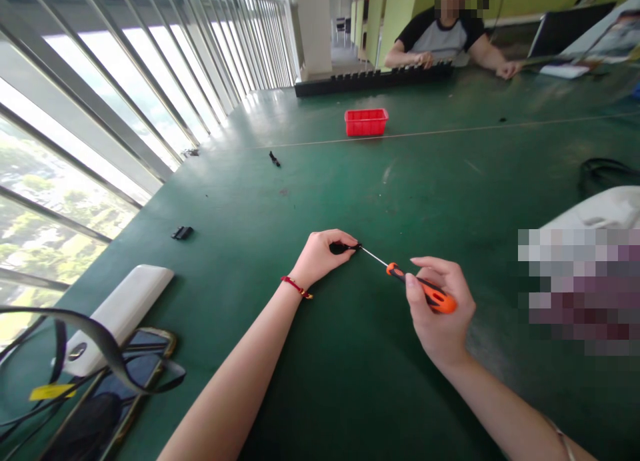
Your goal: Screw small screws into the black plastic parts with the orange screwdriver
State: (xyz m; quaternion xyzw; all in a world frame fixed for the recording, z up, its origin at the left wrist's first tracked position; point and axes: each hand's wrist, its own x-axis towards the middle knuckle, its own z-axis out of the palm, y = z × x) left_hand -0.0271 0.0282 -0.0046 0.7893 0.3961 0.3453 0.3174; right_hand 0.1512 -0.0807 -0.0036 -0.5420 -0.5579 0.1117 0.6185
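My left hand (325, 254) pinches a small black part (341, 248) between thumb and fingers, low over the green table; most of the part is covered by the fingers. A red cord bracelet circles that wrist. My right hand (445, 308) is closed around the orange and black handle of a screwdriver (433, 294). Its thin metal shaft points left, and the tip meets the black part at my left fingertips. Whether a screw sits at the tip is too small to tell.
On the green table (320, 194) stand a red bin (367, 122) and a long black strip (375, 81). Small black pieces (183, 233) lie to the left. A white power bank (120, 318), a phone (145, 354) and cables are nearer. A person (443, 34) sits opposite.
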